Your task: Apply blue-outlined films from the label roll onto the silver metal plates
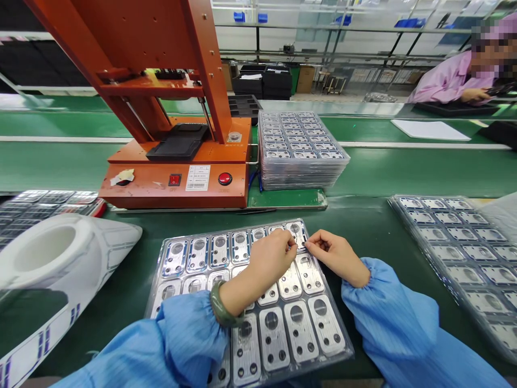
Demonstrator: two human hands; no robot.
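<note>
A clear plastic tray holds rows of silver metal plates, each with one large round spot and two small ones. Blue edging shows on plates in its far row, such as the leftmost plate. My left hand reaches over the tray, fingertips pinched beside the far-right plate. From the right, my right hand pinches at that plate's near right corner. Anything thin between the fingertips of either hand is too small to make out.
An orange press stands behind the tray, beside stacked filled trays. To the left is a white label roll; another filled tray lies right. A co-worker in pink sits across the green bench.
</note>
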